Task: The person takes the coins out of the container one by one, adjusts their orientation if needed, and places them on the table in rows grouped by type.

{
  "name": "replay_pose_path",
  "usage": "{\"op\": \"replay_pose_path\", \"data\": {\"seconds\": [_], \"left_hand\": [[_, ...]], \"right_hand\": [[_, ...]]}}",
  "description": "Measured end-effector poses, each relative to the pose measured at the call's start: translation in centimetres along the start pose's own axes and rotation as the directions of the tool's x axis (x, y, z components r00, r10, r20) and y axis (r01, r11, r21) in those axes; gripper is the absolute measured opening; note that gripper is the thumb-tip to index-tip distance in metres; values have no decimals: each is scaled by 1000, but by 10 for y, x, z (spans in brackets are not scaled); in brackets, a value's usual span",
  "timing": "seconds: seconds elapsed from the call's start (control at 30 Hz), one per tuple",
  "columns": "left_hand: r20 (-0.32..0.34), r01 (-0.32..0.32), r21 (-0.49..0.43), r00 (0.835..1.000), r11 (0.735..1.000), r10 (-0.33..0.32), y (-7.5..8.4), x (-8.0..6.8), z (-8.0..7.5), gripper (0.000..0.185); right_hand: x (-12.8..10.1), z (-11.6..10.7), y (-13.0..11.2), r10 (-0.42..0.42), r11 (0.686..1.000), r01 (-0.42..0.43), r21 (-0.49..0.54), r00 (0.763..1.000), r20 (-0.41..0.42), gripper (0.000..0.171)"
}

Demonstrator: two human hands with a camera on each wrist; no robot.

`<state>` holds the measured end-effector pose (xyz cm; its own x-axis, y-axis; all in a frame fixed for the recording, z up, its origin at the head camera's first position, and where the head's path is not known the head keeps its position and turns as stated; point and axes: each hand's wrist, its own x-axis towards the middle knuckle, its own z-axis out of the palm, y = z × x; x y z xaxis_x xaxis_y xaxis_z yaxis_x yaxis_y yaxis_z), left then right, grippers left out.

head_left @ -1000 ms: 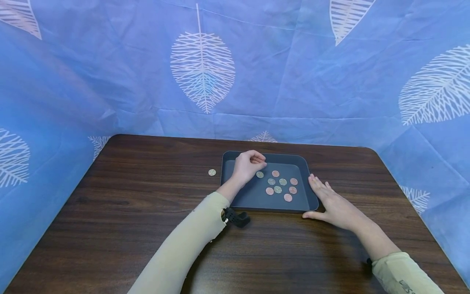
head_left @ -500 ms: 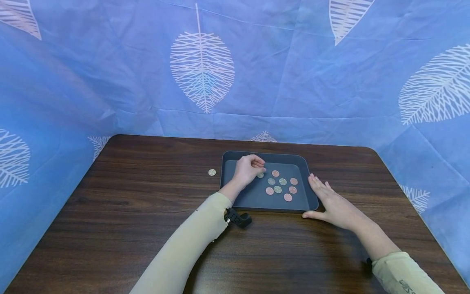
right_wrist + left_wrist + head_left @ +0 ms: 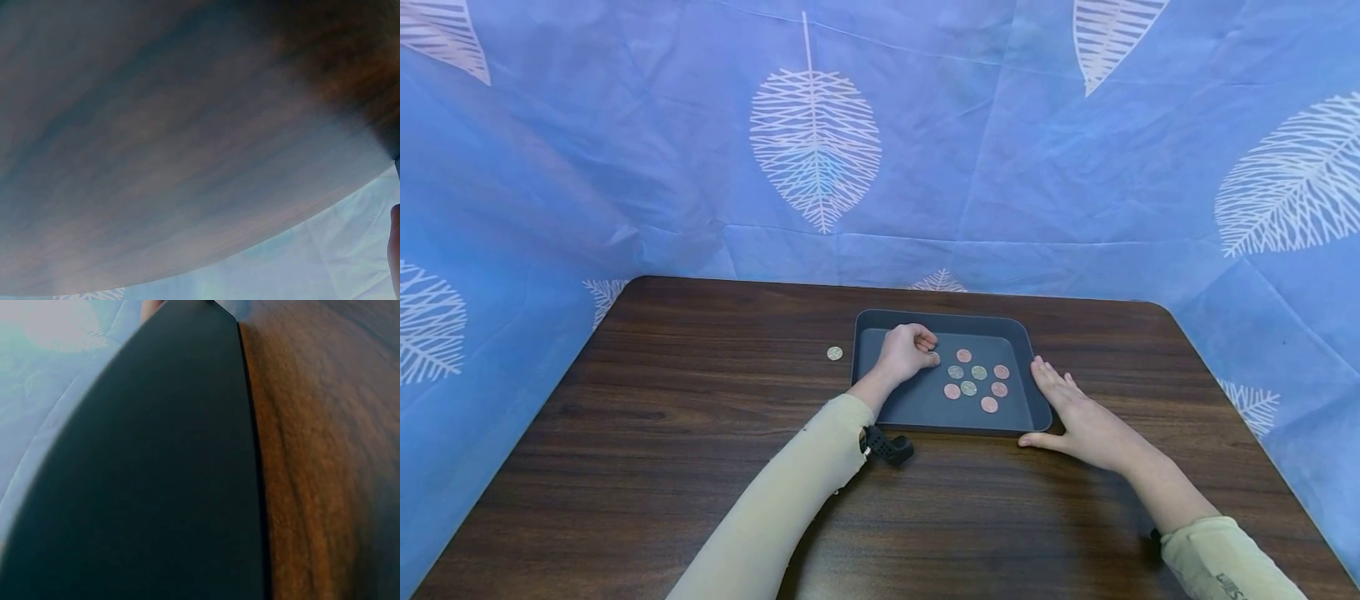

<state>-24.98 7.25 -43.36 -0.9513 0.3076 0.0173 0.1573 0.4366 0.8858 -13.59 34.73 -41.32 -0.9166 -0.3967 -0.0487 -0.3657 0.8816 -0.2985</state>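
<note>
A dark grey tray (image 3: 910,410) lies on the table with several small coins in it. Copper-coloured ones, such as a coin (image 3: 964,356), lie among silver and pale gold ones. My left hand (image 3: 904,353) is over the tray's left half, thumb and curled fingers pinching a coin that is mostly hidden by them. My right hand (image 3: 1078,421) rests against the tray's right side, fingers straight along the wall and thumb by the front corner. In the left wrist view the tray's outer wall (image 3: 162,456) fills the middle. One pale gold coin (image 3: 834,353) lies on the table left of the tray.
The dark wooden table (image 3: 700,417) has rounded far corners. Blue cloth (image 3: 925,167) with white leaf prints hangs behind it and at both sides. A black strap (image 3: 889,446) sits at the left wrist, close to the tray's front edge.
My left hand has lowered and come slightly nearer, covering the pale gold coin that showed beside its thumb. The right hand and the tray have stayed put.
</note>
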Motion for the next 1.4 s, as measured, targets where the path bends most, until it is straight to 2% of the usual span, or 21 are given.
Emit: {"op": "replay_pose_path", "data": {"seconds": [0.27,0.43,0.67,0.87,1.07,1.4], "left_hand": [[4,-59,82,998,995,58,-1,1,3,14],[11,-68,111,998,992,67,-1,2,5,14],[30,-64,130,998,989,61,-1,1,6,16],[13,-81,147,997,986,80,0,0,6,19],[-2,-88,128,996,988,89,2,0,5,21],[12,-103,131,995,986,103,0,0,6,21]], "right_hand": [[-1,1,0,-4,1000,4,3,1000,-2,115],[-1,1,0,-11,1000,10,-5,1000,-5,115],[0,1,0,-13,1000,13,-1,1000,-3,114],[0,1,0,-16,1000,16,-2,1000,-12,114],[0,1,1,-16,1000,16,-7,1000,-14,114],[-1,3,1,-2,1000,2,-10,1000,-6,114]]}}
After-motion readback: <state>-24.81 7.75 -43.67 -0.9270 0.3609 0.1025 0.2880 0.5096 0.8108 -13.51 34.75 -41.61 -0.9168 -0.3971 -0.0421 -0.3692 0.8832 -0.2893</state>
